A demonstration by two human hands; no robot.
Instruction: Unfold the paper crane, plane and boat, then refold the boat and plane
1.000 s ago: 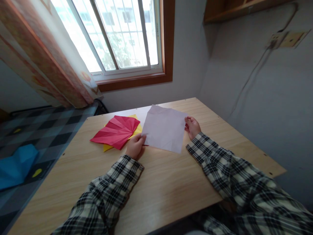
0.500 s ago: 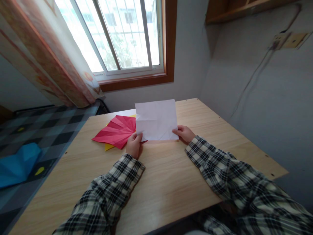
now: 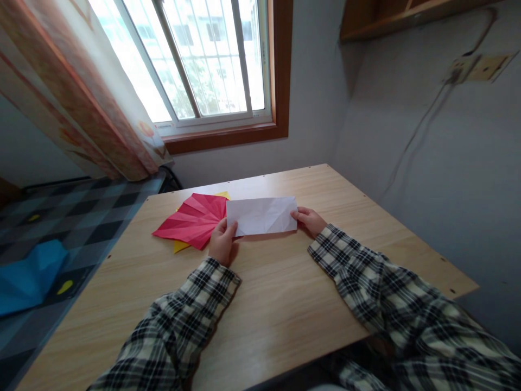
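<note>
Wooden surface (image 3: pixel 264 304) is cut off at bottom. Red pleated paper (image 3: pixel 193 220) hides most of a yellow sheet (image 3: pixel 179 246). White paper (image 3: pixel 262 215) is pinched at both ends by left hand (image 3: pixel 222 243) and right hand (image 3: pixel 310 220) fingers, low over the surface.

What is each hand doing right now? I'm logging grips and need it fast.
Left hand: closed, pinching the left end of the white paper.
Right hand: closed, holding the same paper's right end.
</note>
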